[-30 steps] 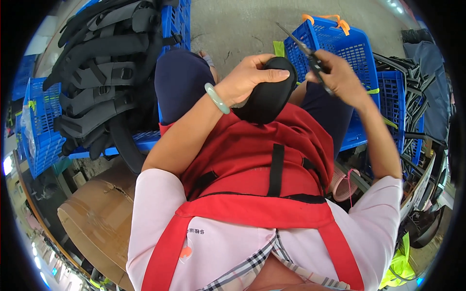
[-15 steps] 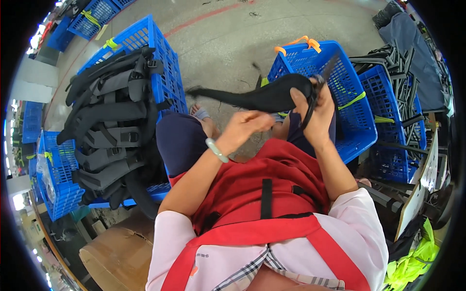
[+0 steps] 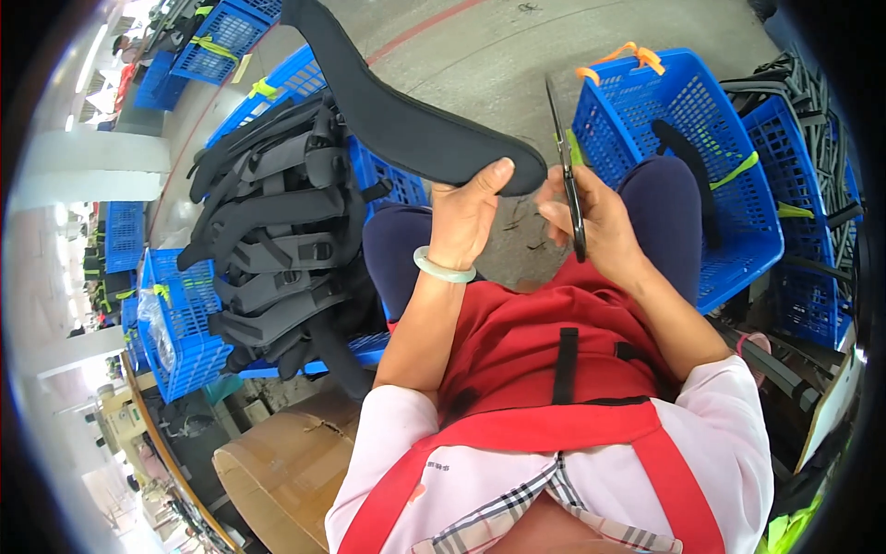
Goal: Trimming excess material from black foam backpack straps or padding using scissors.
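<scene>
My left hand point(image 3: 466, 208) grips the rounded end of a black padded strap point(image 3: 406, 125), thumb on top. The curved strap rises to the upper left, its far end above the left basket. Close by on the right, my right hand point(image 3: 595, 217) is closed around a pair of scissors point(image 3: 575, 198). Their blades point up and away, beside the strap's rounded end without visibly cutting it. Partly covered by the strap, a pile of black and grey padded straps point(image 3: 277, 231) with buckles lies to my left.
A blue basket point(image 3: 683, 69) at my right has orange ties and a black strap piece point(image 3: 688, 152) inside. Further right, another blue basket point(image 3: 752, 138) bears thin grey strips. A cardboard box point(image 3: 286, 471) stands at lower left. Thread scraps lie on the grey floor point(image 3: 471, 65).
The padded strap has passed from my right hand to my left and swung up to the left. The scissors in my right hand now show plainly. The whole view has shifted.
</scene>
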Motion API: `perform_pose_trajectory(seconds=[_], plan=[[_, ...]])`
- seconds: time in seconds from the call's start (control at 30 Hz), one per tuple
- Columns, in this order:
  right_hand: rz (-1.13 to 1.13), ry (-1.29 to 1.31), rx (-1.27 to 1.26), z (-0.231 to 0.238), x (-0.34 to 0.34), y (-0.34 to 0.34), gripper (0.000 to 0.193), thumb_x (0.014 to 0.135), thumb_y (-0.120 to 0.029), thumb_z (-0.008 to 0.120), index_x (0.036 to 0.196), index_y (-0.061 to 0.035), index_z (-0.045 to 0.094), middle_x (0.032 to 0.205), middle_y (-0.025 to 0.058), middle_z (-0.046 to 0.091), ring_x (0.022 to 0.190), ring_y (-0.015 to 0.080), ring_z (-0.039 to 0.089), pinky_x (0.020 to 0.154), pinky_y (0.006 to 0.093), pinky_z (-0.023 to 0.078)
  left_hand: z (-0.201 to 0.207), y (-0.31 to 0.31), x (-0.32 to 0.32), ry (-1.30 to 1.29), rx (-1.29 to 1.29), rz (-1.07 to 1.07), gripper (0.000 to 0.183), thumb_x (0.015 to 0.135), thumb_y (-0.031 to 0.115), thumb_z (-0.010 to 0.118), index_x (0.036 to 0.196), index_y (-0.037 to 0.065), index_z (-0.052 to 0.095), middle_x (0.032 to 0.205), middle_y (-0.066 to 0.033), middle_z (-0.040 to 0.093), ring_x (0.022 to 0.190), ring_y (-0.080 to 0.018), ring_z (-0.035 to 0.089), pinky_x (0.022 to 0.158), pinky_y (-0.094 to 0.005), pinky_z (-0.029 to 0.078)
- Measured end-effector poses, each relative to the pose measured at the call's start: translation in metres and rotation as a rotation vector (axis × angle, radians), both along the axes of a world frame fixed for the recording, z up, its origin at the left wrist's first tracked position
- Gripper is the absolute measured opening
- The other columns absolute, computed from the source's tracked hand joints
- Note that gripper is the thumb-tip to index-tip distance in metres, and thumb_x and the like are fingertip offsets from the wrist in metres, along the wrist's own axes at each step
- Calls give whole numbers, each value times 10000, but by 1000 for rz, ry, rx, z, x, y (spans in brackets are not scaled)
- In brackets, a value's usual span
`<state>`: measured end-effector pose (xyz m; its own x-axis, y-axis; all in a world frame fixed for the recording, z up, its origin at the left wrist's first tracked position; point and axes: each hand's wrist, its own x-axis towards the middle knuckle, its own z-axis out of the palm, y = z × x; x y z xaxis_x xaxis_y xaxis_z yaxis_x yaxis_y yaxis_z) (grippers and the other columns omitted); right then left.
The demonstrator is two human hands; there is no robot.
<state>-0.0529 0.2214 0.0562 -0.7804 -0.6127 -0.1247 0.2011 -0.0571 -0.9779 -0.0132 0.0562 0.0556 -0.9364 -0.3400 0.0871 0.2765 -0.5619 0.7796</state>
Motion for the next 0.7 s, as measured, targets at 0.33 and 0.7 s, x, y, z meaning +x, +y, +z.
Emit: perform_pose_trajectory(seconds=[0.33, 0.7], plan=[[250, 137, 319, -11, 10, 16, 815, 691, -422, 825, 1290, -20, 445, 965, 18, 491, 831, 99, 451, 750, 235, 397, -27, -31, 3, 25, 228, -40, 258, 869, -40, 618, 1098, 78, 626, 1072, -44, 650, 1008, -181, 628, 909, -375, 518], [229, 255, 377, -12, 9, 13, 789, 676, -466, 822, 1214, -21, 453, 816, 20, 467, 743, 123, 429, 676, 272, 388, -29, -33, 4, -11, 326, -110, 196, 915, 46, 591, 1107, 81, 609, 1100, -65, 648, 1047, -223, 624, 923, -457, 507]])
